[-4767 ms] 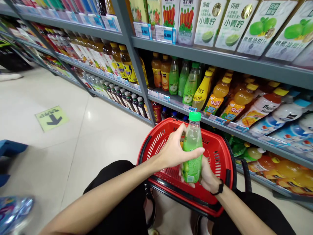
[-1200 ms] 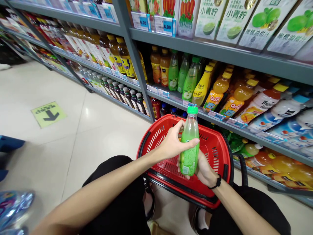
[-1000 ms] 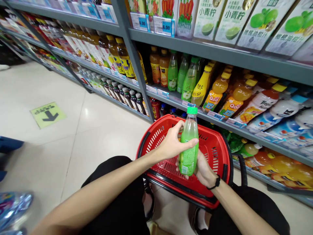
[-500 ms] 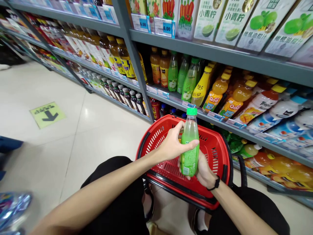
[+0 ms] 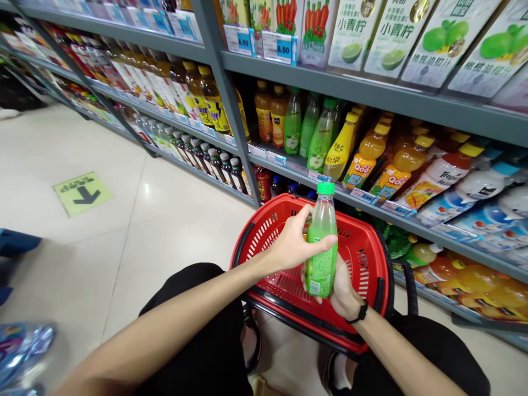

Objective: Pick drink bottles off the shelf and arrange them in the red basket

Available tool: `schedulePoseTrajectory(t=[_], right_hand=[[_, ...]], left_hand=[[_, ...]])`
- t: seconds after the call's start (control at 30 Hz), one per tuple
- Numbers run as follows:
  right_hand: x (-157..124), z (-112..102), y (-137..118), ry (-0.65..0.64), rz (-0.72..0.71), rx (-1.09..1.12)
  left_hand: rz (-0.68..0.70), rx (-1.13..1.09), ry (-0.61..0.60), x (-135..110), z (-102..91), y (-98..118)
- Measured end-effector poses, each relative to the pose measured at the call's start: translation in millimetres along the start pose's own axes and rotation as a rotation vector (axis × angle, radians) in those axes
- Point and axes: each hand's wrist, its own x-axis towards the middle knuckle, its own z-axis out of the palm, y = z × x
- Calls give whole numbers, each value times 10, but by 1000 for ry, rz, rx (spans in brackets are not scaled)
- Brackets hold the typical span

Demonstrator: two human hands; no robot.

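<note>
Both my hands hold a green drink bottle with a green cap, nearly upright above a red shopping basket. My left hand grips it from the left, its thumb lying across the label and its fingers partly hidden behind. From below and the right, my right hand supports the lower part, with several fingers hidden by the bottle. A dark band circles the right wrist. The basket stands on the floor between my knees; the bottle hides part of its inside.
A grey shelf runs along the front, with cartons above and bottles below. Matching green bottles stand on the middle level. The basket's black handle sticks out at the right. A yellow arrow sign marks the pale floor.
The view has shifted very slightly, so everything sits a few pixels to the right. Both hands keep the same grip on the bottle.
</note>
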Motion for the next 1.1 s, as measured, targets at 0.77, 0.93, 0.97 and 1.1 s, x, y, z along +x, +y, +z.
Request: schedulePoseTrajectory(t=[0.77, 0.93, 0.97, 1.1], right_hand=[[-26, 16, -38, -90, 43, -95], [-47, 35, -54, -124, 35, -105], [-57, 49, -64, -135, 33, -102], [-97, 118, -109, -184, 21, -100]], left_hand=[[6, 158, 2, -42, -24, 20], [57, 177, 1, -44, -28, 33], [78, 188, 3, -46, -29, 29], [156, 212, 10, -56, -31, 7]])
